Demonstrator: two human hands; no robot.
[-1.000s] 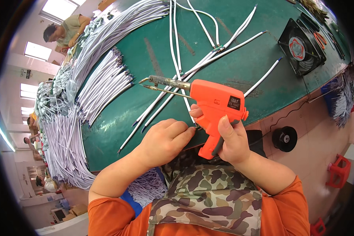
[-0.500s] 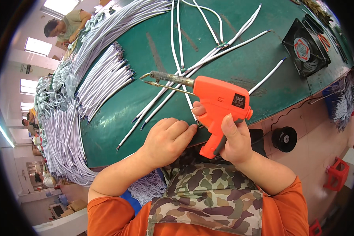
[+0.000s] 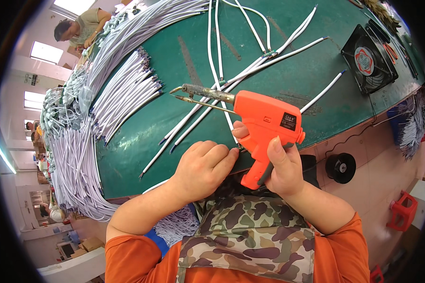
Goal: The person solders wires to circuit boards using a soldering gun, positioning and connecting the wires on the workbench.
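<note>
In my right hand (image 3: 286,167) is an orange soldering gun (image 3: 264,113), its fingers wrapped around the grip. The gun's metal tip points left, above the green tabletop and several white cables (image 3: 250,70). My left hand (image 3: 200,170) is closed low at the table's near edge, thumb and forefinger pinched together. A white cable (image 3: 155,187) shows beside the left forearm and runs under that hand. Small wire ends show at the fingertips, next to the gun's grip, where another white cable comes down. The pinched part itself is mostly hidden.
Bundles of white cables (image 3: 127,94) cover the left of the green table (image 3: 123,165). A black fan (image 3: 368,59) stands at the right. On the floor are a black spool (image 3: 341,167) and a red stool (image 3: 402,211). Another person (image 3: 82,28) works at the far left.
The view has shifted slightly. More of the white cable shows beside my left forearm. Both hands and the soldering gun keep nearly the same pose.
</note>
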